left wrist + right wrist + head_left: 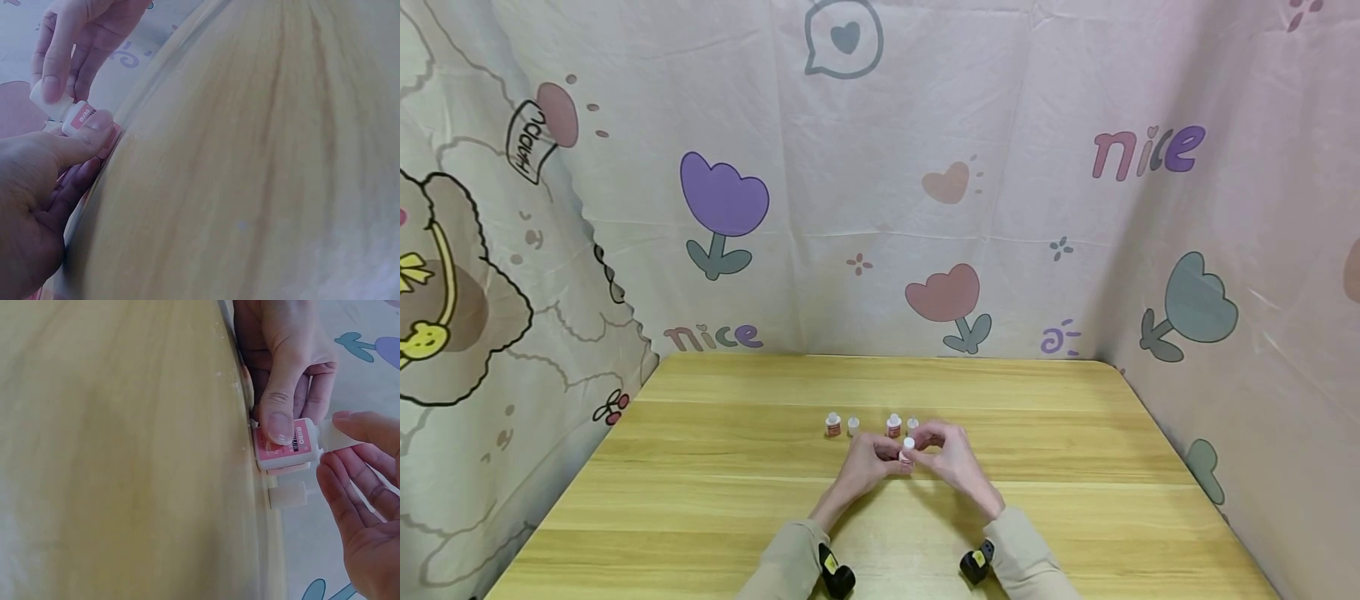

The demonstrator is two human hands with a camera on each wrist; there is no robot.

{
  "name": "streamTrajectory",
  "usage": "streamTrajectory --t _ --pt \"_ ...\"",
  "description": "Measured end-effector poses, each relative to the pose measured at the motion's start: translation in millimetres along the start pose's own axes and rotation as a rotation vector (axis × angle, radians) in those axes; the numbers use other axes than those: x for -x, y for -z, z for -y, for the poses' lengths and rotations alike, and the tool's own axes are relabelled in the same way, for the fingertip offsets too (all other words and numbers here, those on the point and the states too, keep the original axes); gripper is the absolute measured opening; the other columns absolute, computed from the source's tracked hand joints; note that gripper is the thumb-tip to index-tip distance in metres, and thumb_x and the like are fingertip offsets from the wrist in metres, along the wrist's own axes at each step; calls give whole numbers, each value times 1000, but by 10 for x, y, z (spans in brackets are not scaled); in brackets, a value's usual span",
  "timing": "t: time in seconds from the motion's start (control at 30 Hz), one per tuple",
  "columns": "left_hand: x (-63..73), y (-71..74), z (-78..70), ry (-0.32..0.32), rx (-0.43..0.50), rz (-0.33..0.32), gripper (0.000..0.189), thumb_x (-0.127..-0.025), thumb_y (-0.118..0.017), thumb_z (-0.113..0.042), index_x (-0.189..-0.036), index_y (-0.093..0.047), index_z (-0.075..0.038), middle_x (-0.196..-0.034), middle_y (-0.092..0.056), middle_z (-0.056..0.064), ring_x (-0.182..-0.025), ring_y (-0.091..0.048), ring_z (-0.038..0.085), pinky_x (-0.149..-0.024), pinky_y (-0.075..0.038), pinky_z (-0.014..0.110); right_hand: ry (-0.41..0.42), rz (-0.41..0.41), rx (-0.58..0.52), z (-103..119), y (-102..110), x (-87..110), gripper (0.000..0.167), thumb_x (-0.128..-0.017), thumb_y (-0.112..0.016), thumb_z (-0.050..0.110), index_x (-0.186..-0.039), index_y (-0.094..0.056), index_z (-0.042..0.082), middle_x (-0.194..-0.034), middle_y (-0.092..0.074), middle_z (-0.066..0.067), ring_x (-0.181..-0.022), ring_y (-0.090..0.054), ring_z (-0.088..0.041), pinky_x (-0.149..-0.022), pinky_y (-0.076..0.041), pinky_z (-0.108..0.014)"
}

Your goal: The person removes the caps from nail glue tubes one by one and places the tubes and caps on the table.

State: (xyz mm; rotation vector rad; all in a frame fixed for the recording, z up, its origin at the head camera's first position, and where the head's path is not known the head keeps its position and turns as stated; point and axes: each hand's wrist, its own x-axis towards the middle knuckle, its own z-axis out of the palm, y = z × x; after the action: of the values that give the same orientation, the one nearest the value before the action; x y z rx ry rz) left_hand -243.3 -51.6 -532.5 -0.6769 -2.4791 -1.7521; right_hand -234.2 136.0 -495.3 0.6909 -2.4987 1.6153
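My left hand (867,463) grips a small white glue bottle (304,442) with a pink label, thumb across its front. The bottle stands upright at the table, its label facing the wrist cameras. My right hand (955,460) pinches the white cap (336,439) at the bottle's top between thumb and fingers. In the left wrist view the cap (49,100) leans slightly against the line of the bottle. Just behind the hands stand another glue bottle (893,427) and a small white piece with a thin tip (912,424).
Further left on the wooden table (715,450) are another pink-labelled glue bottle (833,425) and a second small white piece (853,426). A printed cloth (865,208) hangs behind the table and along both sides.
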Motion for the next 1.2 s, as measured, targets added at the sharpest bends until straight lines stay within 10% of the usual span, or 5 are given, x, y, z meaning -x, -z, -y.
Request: streamTrajectory --t 0.3,0.6,1.2 --pt "0 4 -2 6 -13 -2 18 -76 -86 -7 -93 -80 -4 -87 -79 12 -73 -72 6 -69 -58 17 -47 21 0 133 9 21 22 -83 -77 -4 -103 -69 -8 -97 -72 -24 -86 -69 -32 -86 -58 -53" --pt "-2 -4 12 -2 -6 -3 18 -76 -86 -7 -93 -80 -5 -85 -79 13 -72 -73 8 -67 -57 18 -19 -54 1 -16 -27 -4 18 -80 -83 5 -93 -71 3 -84 -73 -12 -73 -63 -2 -73 -57 -22" --pt "-3 -2 15 -12 6 -6 19 -75 -87 -7 -92 -80 -4 -85 -78 13 -72 -73 9 -68 -58 19 -16 -9 -13 -14 -24 8 26 -82 -80 2 -105 -71 -4 -98 -73 -16 -86 -67 -17 -86 -60 -40"
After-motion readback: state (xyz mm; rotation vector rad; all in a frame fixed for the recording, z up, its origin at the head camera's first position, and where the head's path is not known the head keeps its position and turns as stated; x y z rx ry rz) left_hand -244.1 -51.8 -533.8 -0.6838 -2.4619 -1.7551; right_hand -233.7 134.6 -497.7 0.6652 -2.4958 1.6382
